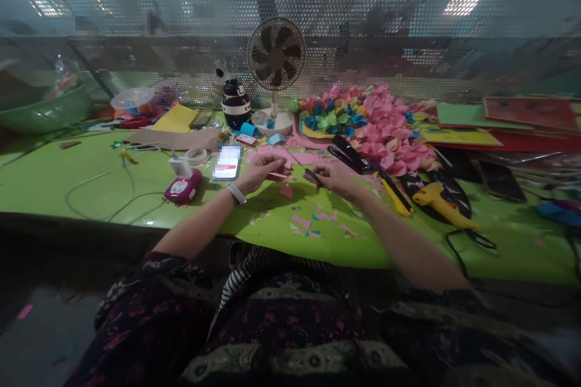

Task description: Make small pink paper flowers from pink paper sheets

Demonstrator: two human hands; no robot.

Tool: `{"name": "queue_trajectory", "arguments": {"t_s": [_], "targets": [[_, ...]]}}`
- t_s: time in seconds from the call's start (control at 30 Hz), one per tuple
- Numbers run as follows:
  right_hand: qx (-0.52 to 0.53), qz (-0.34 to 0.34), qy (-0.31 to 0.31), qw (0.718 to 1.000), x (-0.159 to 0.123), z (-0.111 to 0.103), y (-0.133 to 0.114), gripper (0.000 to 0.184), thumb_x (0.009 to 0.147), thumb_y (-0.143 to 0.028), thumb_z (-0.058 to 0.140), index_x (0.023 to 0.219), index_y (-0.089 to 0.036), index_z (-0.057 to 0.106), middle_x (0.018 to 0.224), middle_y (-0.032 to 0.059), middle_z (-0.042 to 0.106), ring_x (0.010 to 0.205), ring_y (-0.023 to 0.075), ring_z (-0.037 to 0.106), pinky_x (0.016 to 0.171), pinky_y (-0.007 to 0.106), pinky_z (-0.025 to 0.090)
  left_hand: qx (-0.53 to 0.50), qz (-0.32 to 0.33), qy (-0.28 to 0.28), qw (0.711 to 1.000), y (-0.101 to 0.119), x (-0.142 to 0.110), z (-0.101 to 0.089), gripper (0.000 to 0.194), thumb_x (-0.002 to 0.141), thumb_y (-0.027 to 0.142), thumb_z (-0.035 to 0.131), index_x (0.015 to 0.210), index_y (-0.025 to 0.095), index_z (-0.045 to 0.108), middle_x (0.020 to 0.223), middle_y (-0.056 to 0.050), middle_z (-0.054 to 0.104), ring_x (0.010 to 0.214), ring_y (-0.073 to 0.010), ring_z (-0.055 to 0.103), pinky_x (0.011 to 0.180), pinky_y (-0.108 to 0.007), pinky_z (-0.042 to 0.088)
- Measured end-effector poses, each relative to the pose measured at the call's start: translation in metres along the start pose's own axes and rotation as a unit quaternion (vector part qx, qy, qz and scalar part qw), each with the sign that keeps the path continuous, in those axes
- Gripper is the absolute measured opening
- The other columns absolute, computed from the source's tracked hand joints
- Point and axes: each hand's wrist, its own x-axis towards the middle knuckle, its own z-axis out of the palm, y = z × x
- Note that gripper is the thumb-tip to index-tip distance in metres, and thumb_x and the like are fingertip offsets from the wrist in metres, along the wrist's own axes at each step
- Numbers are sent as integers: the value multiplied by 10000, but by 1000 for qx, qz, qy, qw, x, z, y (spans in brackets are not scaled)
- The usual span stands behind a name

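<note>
Over the middle of the green table (pixel 267 217), my left hand (pixel 258 174) is closed on a small piece of pink paper (pixel 279 176), pinched between thumb and fingers. Opposite it, my right hand (pixel 333 176) is wrapped round the dark handles of a pair of scissors (pixel 312 176); their thin blades point up and left towards the left hand. A pink scrap (pixel 286 191) shows just below the held paper. Pink and blue paper offcuts (pixel 313 222) lie scattered on the table in front of me.
Behind my hands stand a small fan (pixel 276 54) and a black bottle (pixel 236 110). Folded paper flowers (pixel 381 121) are heaped at the back right. A stapler (pixel 348 154), a yellow cutter (pixel 394 192) and a glue gun (pixel 442 205) lie right; a phone (pixel 227 162) and purple adapter (pixel 183 187) left.
</note>
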Motion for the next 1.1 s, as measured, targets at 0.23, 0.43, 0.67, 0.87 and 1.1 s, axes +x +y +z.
{"name": "queue_trajectory", "arguments": {"t_s": [0.23, 0.43, 0.67, 0.87, 1.1], "targets": [[-129, -28, 60, 989, 9, -8, 17, 469, 739, -643, 661, 670, -198, 528, 636, 13, 578, 584, 135, 491, 557, 274, 375, -45, -34, 19, 998, 4, 0, 2, 261, 835, 365, 757, 915, 126, 691, 973, -122, 777, 796, -182, 758, 575, -197, 550], [-310, -11, 64, 949, 10, -16, 21, 246, 820, -402, 618, 710, -186, 573, 763, 64, 674, 661, 161, 565, 609, 276, 384, -90, -55, 36, 994, 2, 1, 3, 200, 927, 306, 651, 858, 123, 691, 1018, -141, 771, 922, -200, 757, 697, -216, 588], [-430, 59, 46, 900, 10, -23, 22, 252, 841, -431, 632, 830, -180, 652, 881, 83, 718, 778, 206, 621, 602, 276, 350, -102, -87, 38, 990, 7, -1, 8, 185, 947, 244, 584, 880, 107, 688, 1024, -151, 766, 906, -197, 755, 797, -266, 595], [-459, 80, 51, 883, 9, -26, 27, 236, 829, -423, 646, 865, -190, 669, 910, 89, 727, 818, 231, 631, 595, 290, 325, -117, -76, 4, 990, 6, -2, 8, 184, 842, 52, 535, 916, 89, 699, 1053, -148, 759, 965, -197, 739, 919, -333, 572], [-444, 85, 55, 890, 10, -32, 37, 268, 768, -474, 693, 751, -209, 654, 788, 81, 707, 754, 239, 616, 552, 301, 289, -98, -24, -56, 993, -1, -4, 8, 238, 847, 123, 665, 1073, 170, 721, 1180, -101, 731, 1096, -197, 692, 996, -367, 530]]}}
